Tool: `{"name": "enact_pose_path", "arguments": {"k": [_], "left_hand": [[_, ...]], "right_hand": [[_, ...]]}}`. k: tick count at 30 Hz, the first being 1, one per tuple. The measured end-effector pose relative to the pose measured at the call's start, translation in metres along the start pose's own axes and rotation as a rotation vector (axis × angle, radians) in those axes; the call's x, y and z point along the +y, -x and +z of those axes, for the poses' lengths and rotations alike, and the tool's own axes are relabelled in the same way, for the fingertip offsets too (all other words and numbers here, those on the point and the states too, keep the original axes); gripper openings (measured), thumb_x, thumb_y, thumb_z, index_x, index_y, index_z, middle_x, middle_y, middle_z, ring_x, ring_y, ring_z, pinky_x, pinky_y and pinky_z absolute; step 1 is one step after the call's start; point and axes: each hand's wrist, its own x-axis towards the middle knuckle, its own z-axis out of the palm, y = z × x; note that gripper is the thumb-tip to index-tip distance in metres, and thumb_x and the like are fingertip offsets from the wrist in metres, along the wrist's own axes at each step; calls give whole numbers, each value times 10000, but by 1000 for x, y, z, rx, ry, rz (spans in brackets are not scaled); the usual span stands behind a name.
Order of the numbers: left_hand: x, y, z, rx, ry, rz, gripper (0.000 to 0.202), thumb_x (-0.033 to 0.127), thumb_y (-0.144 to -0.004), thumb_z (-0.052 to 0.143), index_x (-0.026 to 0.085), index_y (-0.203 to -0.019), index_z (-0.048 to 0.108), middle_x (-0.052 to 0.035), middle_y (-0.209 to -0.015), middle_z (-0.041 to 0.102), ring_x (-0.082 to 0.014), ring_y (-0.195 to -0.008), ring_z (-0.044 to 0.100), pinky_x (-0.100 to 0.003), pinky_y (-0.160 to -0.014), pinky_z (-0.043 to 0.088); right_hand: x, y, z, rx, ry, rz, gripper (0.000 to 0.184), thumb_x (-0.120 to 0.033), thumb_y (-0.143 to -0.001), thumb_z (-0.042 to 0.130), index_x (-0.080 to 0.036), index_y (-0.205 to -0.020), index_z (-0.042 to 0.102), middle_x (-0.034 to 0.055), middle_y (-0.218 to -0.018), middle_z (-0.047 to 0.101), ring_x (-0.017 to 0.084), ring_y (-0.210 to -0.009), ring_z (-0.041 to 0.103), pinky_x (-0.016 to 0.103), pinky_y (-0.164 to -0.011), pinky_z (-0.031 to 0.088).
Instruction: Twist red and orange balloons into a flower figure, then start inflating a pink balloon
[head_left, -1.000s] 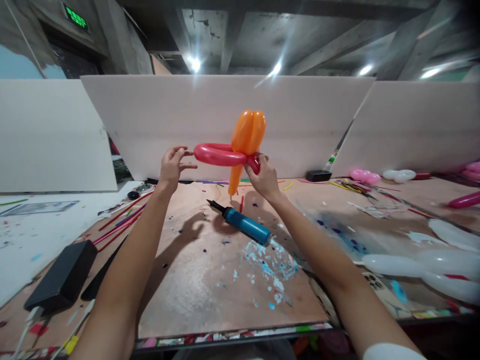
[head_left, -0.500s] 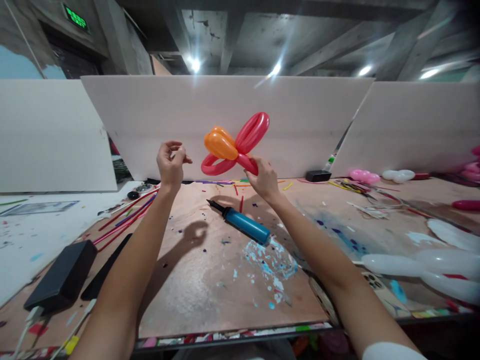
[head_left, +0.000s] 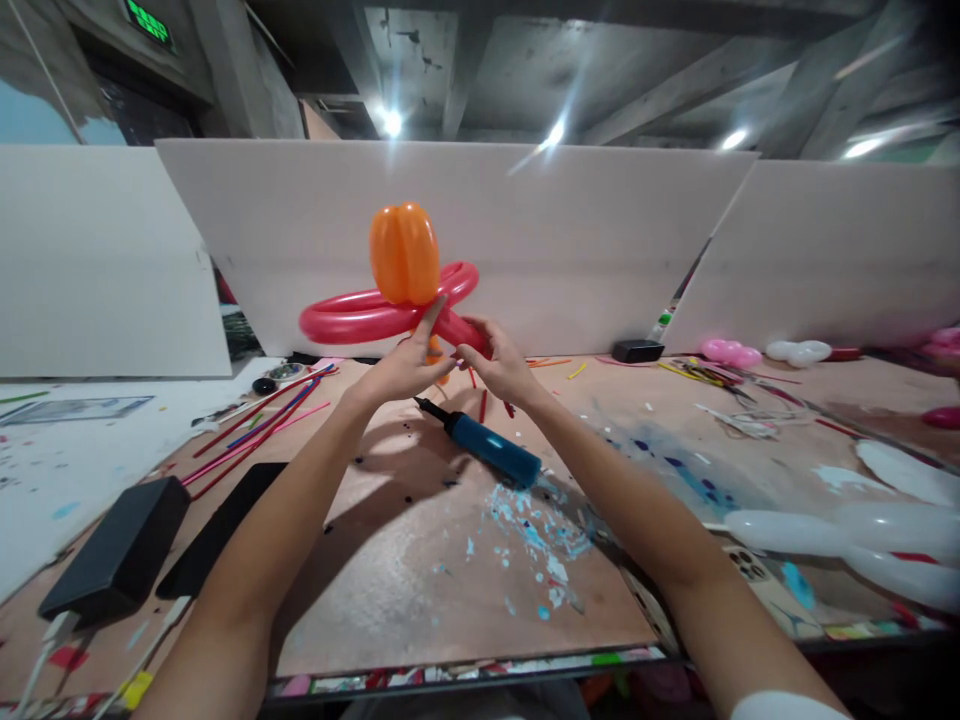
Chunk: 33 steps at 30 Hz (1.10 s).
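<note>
Both hands hold up a twisted balloon figure above the table. Its red balloon loop (head_left: pixel 360 313) lies flat and reaches out to the left. An orange folded balloon (head_left: pixel 404 252) stands upright on top of it. My left hand (head_left: pixel 409 362) grips the figure from below at the twist, thumb raised against the red loop. My right hand (head_left: pixel 496 362) pinches the red balloon's end just right of the twist. A blue hand pump (head_left: pixel 487 448) lies on the table under the hands.
White foam boards (head_left: pixel 570 230) wall the back of the paint-stained table (head_left: pixel 420 560). A black box (head_left: pixel 112 550) and a dark flat phone-like slab (head_left: pixel 217 530) lie at the left. Uninflated balloon strips (head_left: pixel 255 430), white inflated balloons (head_left: pixel 847 525) and pink balloons (head_left: pixel 731 352) lie around.
The balloon figure has turned, so the red loop now points left and the orange part stands on top. My left hand, which was apart from it, has come in and taken hold at the twist.
</note>
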Motion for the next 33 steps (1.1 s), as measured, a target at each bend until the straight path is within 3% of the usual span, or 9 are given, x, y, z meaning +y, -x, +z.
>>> {"name": "enact_pose_path", "arguments": {"k": [3,8,13,17,22,33], "left_hand": [[-8,-3,2,44,3,-7,967,246,-852,631,211,-1610,32,-119,-1084,719,-221,-862,708,-415,-859,552],[-24,-9,3,133,83,25,944,212,-823,647,248,-1604,119,-133,-1194,693,-250,-994,700,-457,-924,548],[-29,-14,1,179,240,70,898,202,-790,672,269,-1577,247,-127,-1349,605,-275,-1240,606,-456,-1017,514],[-29,-18,1,228,307,83,871,146,-756,651,250,-1555,321,-134,-1453,518,-262,-1243,594,-447,-1058,485],[-29,-23,1,319,365,67,820,70,-682,617,259,-1468,481,-97,-1460,508,-271,-1274,545,-428,-1022,517],[-16,-20,-6,254,521,-3,793,112,-660,591,278,-1430,495,-87,-1405,555,-306,-1341,485,-399,-945,546]], "right_hand": [[-2,3,4,11,82,-52,445,-356,-893,589,-196,-1293,477,133,-1238,643,221,-934,689,375,-746,602],[-7,6,3,118,381,-140,405,-262,-874,581,-185,-1269,537,127,-1145,702,253,-973,688,417,-843,565],[-14,8,5,91,412,-141,401,-240,-874,552,-185,-1271,550,126,-1144,707,246,-945,694,399,-837,557],[-16,9,7,104,435,-133,413,-219,-872,531,-206,-1284,554,109,-1149,709,241,-951,696,392,-851,553],[-16,9,7,115,444,-144,425,-216,-876,523,-193,-1299,551,115,-1163,706,236,-919,694,381,-825,554],[-19,10,6,108,451,-148,421,-215,-881,545,-221,-1302,559,100,-1157,715,248,-961,693,387,-850,540]]}}
